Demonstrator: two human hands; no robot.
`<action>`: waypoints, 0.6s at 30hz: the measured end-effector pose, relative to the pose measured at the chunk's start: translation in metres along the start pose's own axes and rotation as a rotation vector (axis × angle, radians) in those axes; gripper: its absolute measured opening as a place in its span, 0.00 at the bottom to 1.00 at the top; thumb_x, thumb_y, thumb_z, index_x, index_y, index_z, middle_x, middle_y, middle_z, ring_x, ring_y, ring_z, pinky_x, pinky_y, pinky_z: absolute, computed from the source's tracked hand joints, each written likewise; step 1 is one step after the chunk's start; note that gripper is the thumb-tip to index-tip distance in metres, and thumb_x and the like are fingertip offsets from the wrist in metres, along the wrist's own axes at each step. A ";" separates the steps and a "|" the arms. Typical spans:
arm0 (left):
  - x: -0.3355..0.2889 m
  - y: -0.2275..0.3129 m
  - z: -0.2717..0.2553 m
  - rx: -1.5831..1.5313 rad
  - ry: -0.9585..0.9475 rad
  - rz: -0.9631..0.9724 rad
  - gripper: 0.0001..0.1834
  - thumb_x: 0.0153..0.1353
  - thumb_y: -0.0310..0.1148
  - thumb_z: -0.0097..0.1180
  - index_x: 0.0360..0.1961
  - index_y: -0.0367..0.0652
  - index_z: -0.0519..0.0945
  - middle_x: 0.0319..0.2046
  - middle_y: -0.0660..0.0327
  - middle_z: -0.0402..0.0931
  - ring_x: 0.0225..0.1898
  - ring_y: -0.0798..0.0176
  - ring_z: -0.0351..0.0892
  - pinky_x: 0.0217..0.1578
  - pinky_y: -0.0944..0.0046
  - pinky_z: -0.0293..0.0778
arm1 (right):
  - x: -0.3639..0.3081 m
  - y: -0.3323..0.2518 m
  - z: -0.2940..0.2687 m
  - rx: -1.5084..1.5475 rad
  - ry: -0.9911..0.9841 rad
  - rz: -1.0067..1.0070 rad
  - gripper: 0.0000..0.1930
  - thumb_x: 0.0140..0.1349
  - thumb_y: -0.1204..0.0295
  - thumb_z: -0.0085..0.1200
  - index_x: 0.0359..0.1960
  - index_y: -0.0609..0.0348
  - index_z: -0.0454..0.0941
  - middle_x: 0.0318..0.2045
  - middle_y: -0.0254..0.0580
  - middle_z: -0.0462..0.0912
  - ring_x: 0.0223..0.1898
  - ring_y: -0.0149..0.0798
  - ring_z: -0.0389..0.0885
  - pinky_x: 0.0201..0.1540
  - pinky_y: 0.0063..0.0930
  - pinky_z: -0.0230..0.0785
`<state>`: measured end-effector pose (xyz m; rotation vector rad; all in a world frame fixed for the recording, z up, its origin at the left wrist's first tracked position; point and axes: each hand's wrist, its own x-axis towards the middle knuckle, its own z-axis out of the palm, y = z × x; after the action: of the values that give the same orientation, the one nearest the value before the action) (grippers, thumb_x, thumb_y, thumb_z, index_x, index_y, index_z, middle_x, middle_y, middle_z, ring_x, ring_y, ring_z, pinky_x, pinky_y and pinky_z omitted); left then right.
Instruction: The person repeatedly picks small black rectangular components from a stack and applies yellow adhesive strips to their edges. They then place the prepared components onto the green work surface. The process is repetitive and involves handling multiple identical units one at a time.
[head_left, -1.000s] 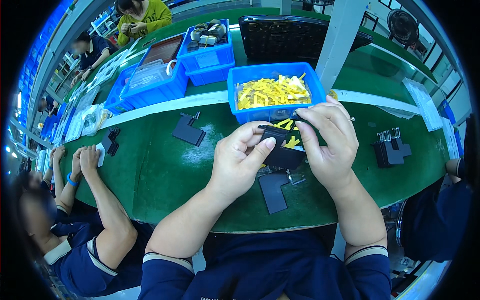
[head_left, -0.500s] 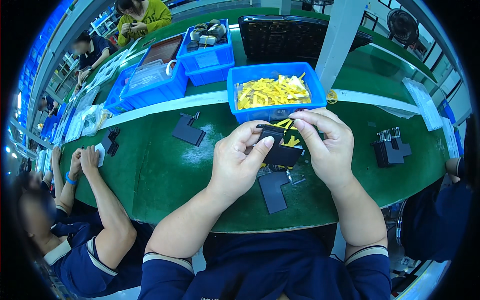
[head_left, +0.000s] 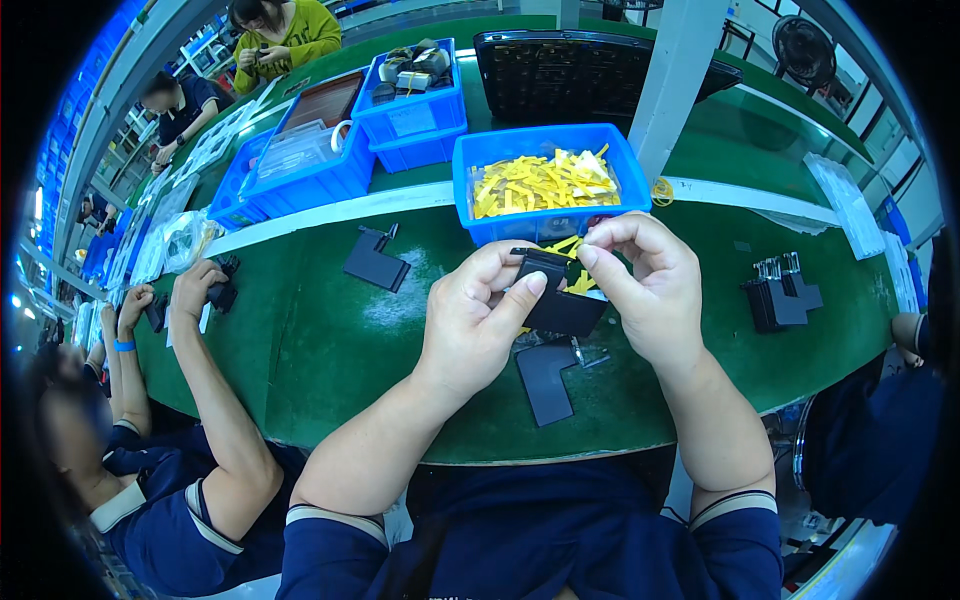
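My left hand [head_left: 475, 320] grips a black L-shaped plastic piece [head_left: 566, 312], thumb on its face and fingers behind. My right hand [head_left: 645, 285] is closed in a pinch just right of the piece's upper end; whatever lies between thumb and forefinger is too small to make out. Yellow strips [head_left: 582, 284] lie on the table behind the held piece, partly hidden by it. Nearer me rests another dark L-shaped piece [head_left: 546, 384] with metal hinge-like arms.
Beyond my hands stands a blue bin [head_left: 468, 222] heaped with yellow strips. Similar black pieces lie at left [head_left: 376, 264] and right [head_left: 782, 304]. A grey post [head_left: 680, 90] rises behind the bin. At my left, a co-worker's hand [head_left: 196, 288] is at other black parts [head_left: 222, 284].
My right hand has shifted very slightly, still pinched beside the black piece. My left hand stays put. The co-worker's hand at left has moved up onto the black parts there.
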<state>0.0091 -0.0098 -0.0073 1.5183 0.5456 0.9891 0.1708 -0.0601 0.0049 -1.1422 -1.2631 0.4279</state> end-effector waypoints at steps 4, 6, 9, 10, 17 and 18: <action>-0.001 0.001 -0.001 -0.005 -0.027 -0.036 0.11 0.61 0.27 0.51 0.43 0.33 0.73 0.34 0.57 0.81 0.36 0.71 0.79 0.37 0.71 0.74 | 0.001 0.000 -0.004 0.081 -0.064 0.050 0.03 0.52 0.78 0.56 0.27 0.63 0.76 0.27 0.36 0.78 0.30 0.27 0.76 0.35 0.21 0.69; -0.001 0.003 -0.002 -0.048 -0.065 -0.059 0.11 0.61 0.27 0.51 0.43 0.33 0.73 0.34 0.57 0.81 0.37 0.71 0.78 0.39 0.71 0.73 | 0.000 -0.003 -0.005 0.186 -0.096 0.131 0.03 0.53 0.78 0.56 0.27 0.64 0.75 0.27 0.35 0.77 0.31 0.27 0.76 0.35 0.20 0.69; 0.000 0.004 -0.004 -0.159 -0.141 -0.077 0.12 0.62 0.27 0.51 0.45 0.33 0.72 0.35 0.56 0.80 0.38 0.70 0.78 0.41 0.71 0.73 | 0.002 0.002 -0.010 0.343 -0.171 0.178 0.04 0.55 0.77 0.56 0.27 0.63 0.73 0.27 0.34 0.76 0.32 0.26 0.76 0.35 0.19 0.70; 0.001 0.003 -0.004 -0.208 -0.158 -0.086 0.12 0.62 0.27 0.51 0.45 0.33 0.72 0.36 0.56 0.80 0.39 0.70 0.78 0.42 0.70 0.73 | 0.004 0.001 -0.011 0.435 -0.224 0.217 0.04 0.55 0.77 0.56 0.29 0.64 0.74 0.29 0.35 0.77 0.33 0.27 0.77 0.36 0.20 0.71; 0.002 0.010 -0.004 -0.381 -0.198 -0.190 0.12 0.60 0.29 0.53 0.44 0.36 0.72 0.34 0.56 0.79 0.36 0.65 0.80 0.41 0.67 0.75 | 0.009 0.005 -0.016 0.544 -0.367 0.234 0.10 0.54 0.75 0.60 0.38 0.64 0.81 0.35 0.39 0.81 0.35 0.30 0.78 0.42 0.23 0.71; 0.002 0.010 -0.004 -0.375 -0.198 -0.184 0.12 0.60 0.29 0.53 0.44 0.36 0.72 0.34 0.56 0.79 0.36 0.65 0.79 0.41 0.67 0.75 | 0.009 0.008 -0.017 0.550 -0.382 0.227 0.11 0.54 0.75 0.60 0.38 0.64 0.81 0.35 0.39 0.81 0.36 0.30 0.78 0.43 0.23 0.71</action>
<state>0.0054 -0.0078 0.0024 1.1906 0.3295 0.7408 0.1913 -0.0571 0.0049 -0.7484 -1.2300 1.1301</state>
